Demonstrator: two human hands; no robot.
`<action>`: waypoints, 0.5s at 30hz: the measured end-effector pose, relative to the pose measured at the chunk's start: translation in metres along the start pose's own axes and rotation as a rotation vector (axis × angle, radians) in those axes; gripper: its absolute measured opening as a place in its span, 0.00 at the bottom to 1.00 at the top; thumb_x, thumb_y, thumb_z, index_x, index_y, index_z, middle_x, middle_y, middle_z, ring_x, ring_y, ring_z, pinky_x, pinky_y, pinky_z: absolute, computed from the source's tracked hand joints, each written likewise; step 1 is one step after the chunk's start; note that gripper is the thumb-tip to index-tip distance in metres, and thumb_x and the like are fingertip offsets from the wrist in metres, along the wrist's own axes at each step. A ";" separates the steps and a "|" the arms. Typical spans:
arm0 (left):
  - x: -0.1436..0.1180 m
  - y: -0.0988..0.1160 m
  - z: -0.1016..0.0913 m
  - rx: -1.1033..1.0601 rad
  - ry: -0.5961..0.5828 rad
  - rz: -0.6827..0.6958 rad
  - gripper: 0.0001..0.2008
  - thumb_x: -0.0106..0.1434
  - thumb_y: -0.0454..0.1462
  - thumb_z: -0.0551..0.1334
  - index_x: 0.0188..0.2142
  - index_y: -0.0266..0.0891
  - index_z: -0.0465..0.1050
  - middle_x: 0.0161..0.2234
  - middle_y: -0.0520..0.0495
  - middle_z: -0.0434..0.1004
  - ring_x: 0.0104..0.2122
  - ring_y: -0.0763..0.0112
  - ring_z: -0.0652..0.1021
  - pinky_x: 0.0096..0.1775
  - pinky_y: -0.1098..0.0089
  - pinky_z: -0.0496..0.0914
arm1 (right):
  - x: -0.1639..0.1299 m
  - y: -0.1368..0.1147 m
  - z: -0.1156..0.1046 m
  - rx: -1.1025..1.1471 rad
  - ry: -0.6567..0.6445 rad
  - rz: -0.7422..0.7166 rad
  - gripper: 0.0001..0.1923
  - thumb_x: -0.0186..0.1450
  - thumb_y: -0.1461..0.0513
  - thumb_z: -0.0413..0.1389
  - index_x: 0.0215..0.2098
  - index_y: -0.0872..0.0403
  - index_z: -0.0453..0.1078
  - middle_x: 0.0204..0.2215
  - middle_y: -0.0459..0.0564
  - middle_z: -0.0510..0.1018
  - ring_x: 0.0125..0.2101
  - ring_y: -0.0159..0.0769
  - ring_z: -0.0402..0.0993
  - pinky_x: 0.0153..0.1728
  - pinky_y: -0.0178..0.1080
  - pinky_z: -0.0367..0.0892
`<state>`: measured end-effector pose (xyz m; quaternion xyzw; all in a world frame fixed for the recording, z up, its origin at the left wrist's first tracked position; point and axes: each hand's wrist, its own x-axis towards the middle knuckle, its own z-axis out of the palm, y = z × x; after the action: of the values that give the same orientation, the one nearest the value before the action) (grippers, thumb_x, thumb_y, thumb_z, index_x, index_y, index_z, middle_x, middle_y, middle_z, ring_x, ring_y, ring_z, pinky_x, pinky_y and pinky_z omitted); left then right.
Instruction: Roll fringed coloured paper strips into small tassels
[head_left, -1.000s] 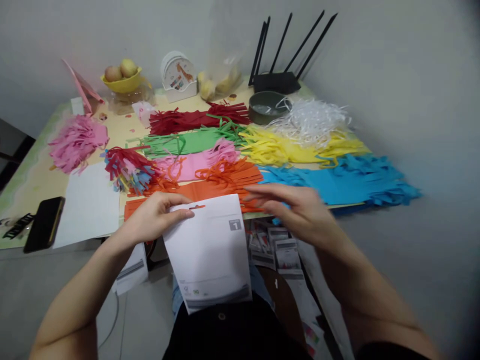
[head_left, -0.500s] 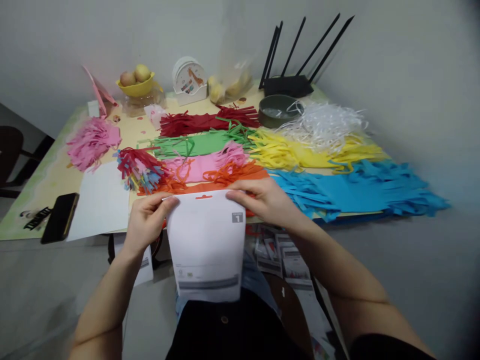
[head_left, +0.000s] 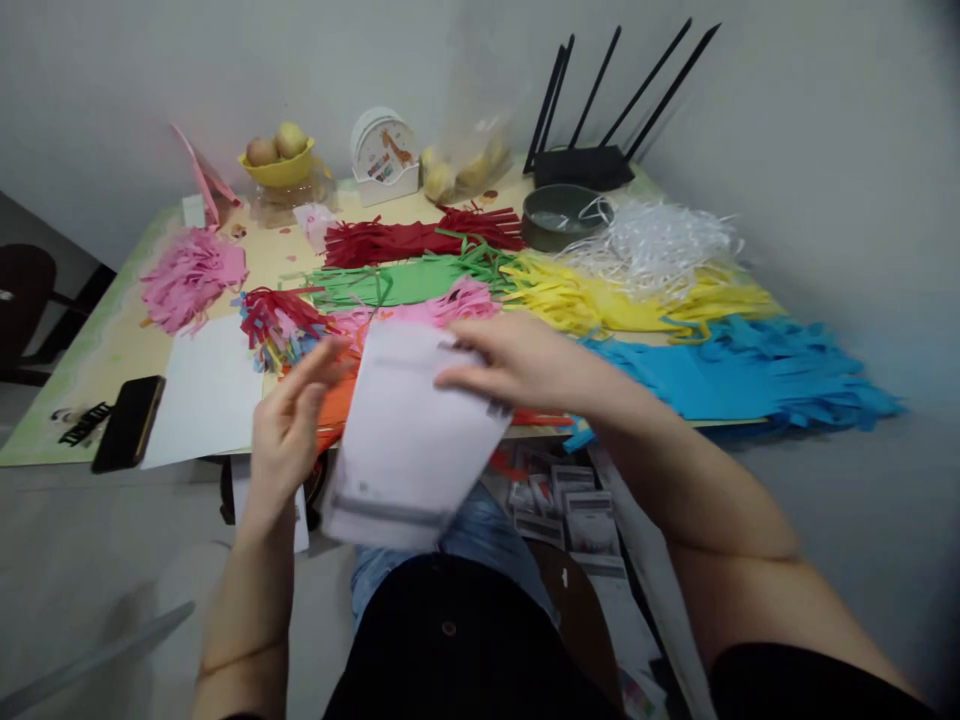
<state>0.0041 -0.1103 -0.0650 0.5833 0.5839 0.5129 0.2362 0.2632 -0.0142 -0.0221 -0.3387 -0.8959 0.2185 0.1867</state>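
Head view: white packet (head_left: 409,440) print blurred.

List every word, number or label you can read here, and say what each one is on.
None can be read.
White packet in the right hand: grey print bands, blurred by motion.
Round white stand at the table's back: a giraffe picture and small coloured marks, too small to read.
Leaflets below the table edge: print too small to read.
Phone: dark, no text shows.
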 end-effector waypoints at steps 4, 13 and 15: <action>-0.036 -0.049 -0.012 -0.235 0.422 -0.223 0.15 0.67 0.44 0.61 0.50 0.44 0.76 0.56 0.45 0.76 0.56 0.64 0.76 0.55 0.66 0.72 | 0.003 0.031 -0.016 0.184 0.288 0.106 0.14 0.64 0.53 0.60 0.35 0.58 0.72 0.28 0.47 0.75 0.29 0.33 0.68 0.29 0.34 0.58; -0.103 -0.067 0.007 -0.749 0.217 -0.701 0.16 0.60 0.51 0.63 0.43 0.49 0.81 0.46 0.48 0.83 0.55 0.56 0.77 0.53 0.59 0.74 | 0.027 0.057 0.017 0.112 0.400 0.120 0.24 0.59 0.51 0.63 0.48 0.56 0.71 0.38 0.51 0.78 0.37 0.39 0.72 0.37 0.38 0.64; -0.102 -0.058 0.012 -0.778 0.114 -0.715 0.22 0.62 0.58 0.57 0.46 0.52 0.79 0.50 0.47 0.81 0.58 0.53 0.74 0.54 0.53 0.73 | 0.029 0.058 0.023 0.098 0.364 0.083 0.28 0.60 0.51 0.62 0.53 0.56 0.69 0.42 0.53 0.79 0.40 0.41 0.73 0.40 0.38 0.65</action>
<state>0.0099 -0.1884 -0.1528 0.1882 0.5248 0.6101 0.5630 0.2620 0.0388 -0.0654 -0.3997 -0.8209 0.2045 0.3528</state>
